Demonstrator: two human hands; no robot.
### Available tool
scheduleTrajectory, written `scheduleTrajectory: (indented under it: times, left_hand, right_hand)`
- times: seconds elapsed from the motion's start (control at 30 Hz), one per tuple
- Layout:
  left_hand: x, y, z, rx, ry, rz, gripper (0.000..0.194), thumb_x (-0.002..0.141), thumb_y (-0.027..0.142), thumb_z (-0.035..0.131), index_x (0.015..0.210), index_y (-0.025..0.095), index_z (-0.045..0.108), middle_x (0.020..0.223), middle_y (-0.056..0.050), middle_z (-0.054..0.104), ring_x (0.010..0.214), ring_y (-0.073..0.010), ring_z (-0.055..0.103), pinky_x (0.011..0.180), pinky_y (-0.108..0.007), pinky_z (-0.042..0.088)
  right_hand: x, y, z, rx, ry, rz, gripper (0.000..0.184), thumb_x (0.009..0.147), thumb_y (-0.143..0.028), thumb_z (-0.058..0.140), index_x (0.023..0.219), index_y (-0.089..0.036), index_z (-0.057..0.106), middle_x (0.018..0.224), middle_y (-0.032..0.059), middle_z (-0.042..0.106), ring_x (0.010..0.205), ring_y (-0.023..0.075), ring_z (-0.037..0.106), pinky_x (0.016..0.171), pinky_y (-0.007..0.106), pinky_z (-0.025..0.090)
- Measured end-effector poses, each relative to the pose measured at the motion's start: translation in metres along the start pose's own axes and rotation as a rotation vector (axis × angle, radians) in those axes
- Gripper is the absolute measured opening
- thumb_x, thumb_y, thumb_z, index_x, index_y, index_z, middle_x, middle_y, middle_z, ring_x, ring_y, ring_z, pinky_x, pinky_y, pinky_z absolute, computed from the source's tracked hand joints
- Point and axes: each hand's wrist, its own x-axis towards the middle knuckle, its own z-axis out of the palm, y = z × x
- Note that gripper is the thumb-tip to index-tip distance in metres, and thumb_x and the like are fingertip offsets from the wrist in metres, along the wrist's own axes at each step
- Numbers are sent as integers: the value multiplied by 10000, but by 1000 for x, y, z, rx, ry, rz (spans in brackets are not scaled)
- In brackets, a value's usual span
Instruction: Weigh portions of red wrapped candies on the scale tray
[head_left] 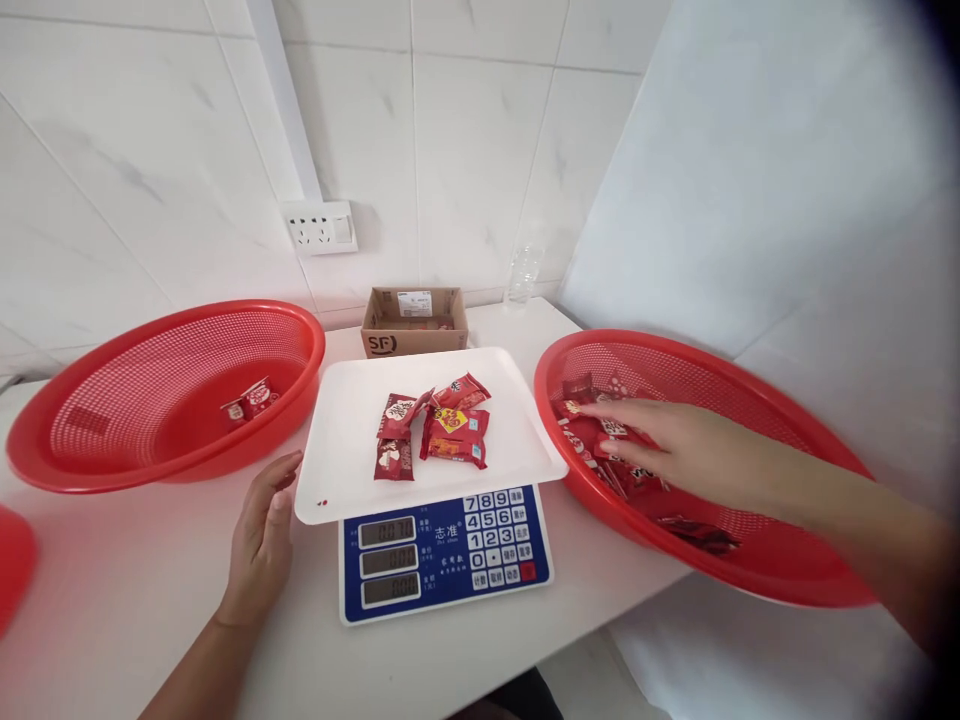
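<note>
My right hand (pixel 637 437) reaches into the right red basket (pixel 697 375), fingers stretched out and thumb apart, touching or just above a pile of small red snack packets (pixel 626 478). No packet is clearly gripped, though its fingertips partly cover some. Beside the left edge of the white weighing tray (pixel 341 480) rests my left hand (pixel 262 535), empty, with loosely bent fingers. Several red packets (pixel 454 437) lie grouped mid-tray. Below the tray, the blue panel of the digital scale (pixel 446 555) shows three displays and a keypad; the top display seems to read 0.070.
Another red basket (pixel 247 455) on the left holds a few red packets (pixel 257 398). Behind the scale are a small cardboard box (pixel 415 340) and a clear plastic bottle (pixel 523 275). A socket (pixel 321 228) is on the tiled wall. A red rim (pixel 13 560) shows far left.
</note>
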Motion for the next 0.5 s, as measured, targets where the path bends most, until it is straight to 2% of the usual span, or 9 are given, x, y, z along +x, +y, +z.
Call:
scheduleTrajectory:
  times: [0.1, 0.23, 0.37, 0.5]
  left_hand:
    - [-1, 2, 1, -26, 21, -42, 493, 867, 592, 356, 1190, 265, 533, 1291, -69, 541, 1172, -275, 498, 970, -467, 433]
    - [-3, 5, 2, -62, 20, -28, 476, 875, 582, 352, 1185, 272, 537, 1284, -64, 545, 1179, -266, 495, 980, -461, 427]
    - [-4, 5, 2, -101, 0, 18, 442, 884, 554, 360, 1180, 277, 537, 1288, -55, 546, 1181, -253, 494, 995, -445, 422]
    - [-3, 5, 0, -100, 17, -33, 469, 866, 587, 364, 1176, 283, 542, 1285, -55, 548, 1135, -263, 526, 963, -460, 448]
  right_hand:
    - [13, -41, -2, -8, 8, -164, 443, 894, -378, 410, 1307, -277, 533, 1341, 28, 558, 1215, 281, 522, 977, 483, 453]
    - [36, -87, 14, -30, 1, -374, 455, 889, -316, 478, 1337, -238, 499, 1387, 60, 509, 1270, 260, 461, 1015, 439, 424]
    - [54, -115, 32, -55, -23, -384, 548, 862, -366, 551, 1375, -203, 450, 1404, 105, 476, 1220, 301, 494, 966, 459, 447]
    - [57, -130, 34, -65, -2, -340, 576, 815, -354, 598, 1354, -205, 461, 1324, 135, 531, 1141, 319, 540, 917, 477, 457]
